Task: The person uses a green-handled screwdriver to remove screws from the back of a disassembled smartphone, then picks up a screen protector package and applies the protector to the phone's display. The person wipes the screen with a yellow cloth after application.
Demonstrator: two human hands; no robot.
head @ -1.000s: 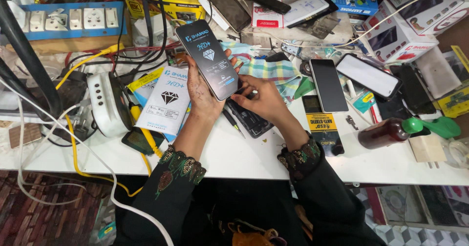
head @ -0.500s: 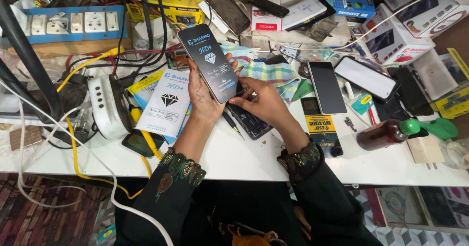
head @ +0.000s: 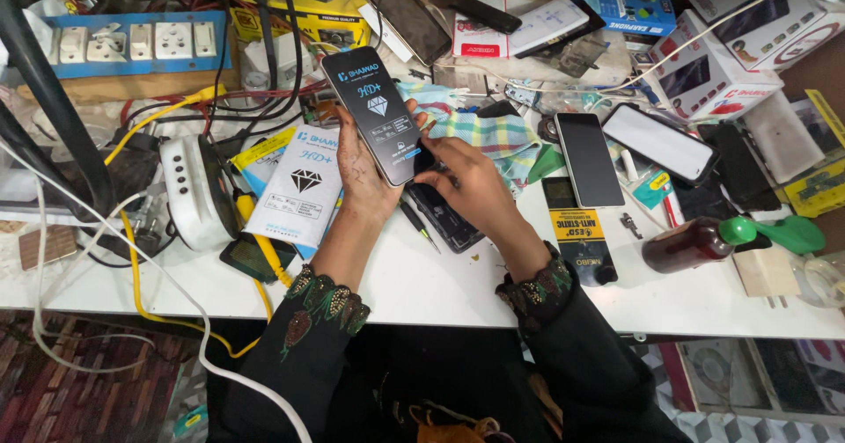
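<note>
Head view, looking down: 2 dark embroidered sleeves (head: pixel 326 307) reach out over the white table (head: pixel 440 289). Left hand (head: pixel 365 175) is clamped on a black packet (head: pixel 378 113) printed with a diamond emblem, gripping it from behind and holding it tilted above the table, roughly at the centre of the scene. Right hand (head: pixel 466 183) has its fingers pinched together on the packet's lower right corner.

Directly under the hands a dark phone (head: pixel 449 219) lies on the table, partly hidden by them, with a thin tool (head: pixel 418 223) just beside it. A white packet (head: pixel 304 188) bearing the same diamond emblem lies just left of the left wrist, beside a white device (head: pixel 198 192) and a yellow cable (head: pixel 136 258). Right of the right hand sit a yellow-and-black packet (head: pixel 581 241), a brown bottle (head: pixel 691 242) on its side and a green object (head: pixel 783 232).

Farther back, a checked cloth (head: pixel 497 135) lies behind the right hand, with 2 phones (head: pixel 590 157) face up to its right. A blue socket strip (head: pixel 136 43) lines the far left, and boxes (head: pixel 717 65) crowd the far right.
</note>
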